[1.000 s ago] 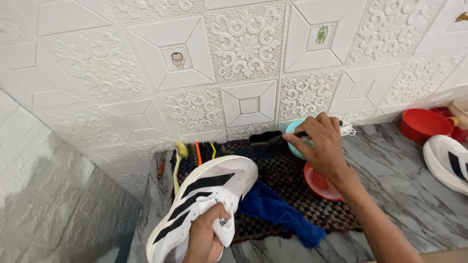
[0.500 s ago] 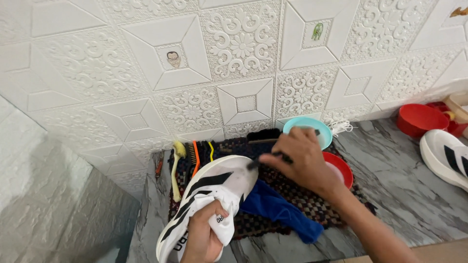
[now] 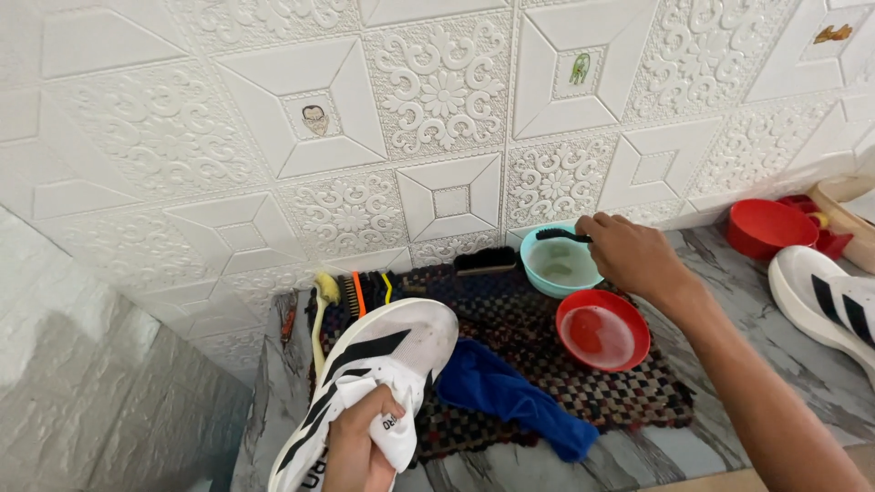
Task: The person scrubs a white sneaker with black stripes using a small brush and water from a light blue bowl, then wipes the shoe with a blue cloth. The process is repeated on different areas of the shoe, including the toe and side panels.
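While my right hand point(image 3: 633, 255) grips a black brush point(image 3: 562, 235) over the teal bowl's rim point(image 3: 530, 270), left hand point(image 3: 358, 446) clutches the white black-striped sneaker point(image 3: 378, 369) near the desk point(image 3: 729, 383) edge.

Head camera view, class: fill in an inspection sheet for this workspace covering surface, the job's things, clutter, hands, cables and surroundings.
Surface: grey marbled counter with a woven mat on it.
Job's things: white striped shoe; small dark brush over the teal bowl; red bowl holding liquid.
Clutter: blue cloth, black brush, more brushes, second shoe, red container.
Hands: left hand grips the shoe; right hand holds the small brush.
Cables: nothing seen.
Surroundings: white embossed wall panels.
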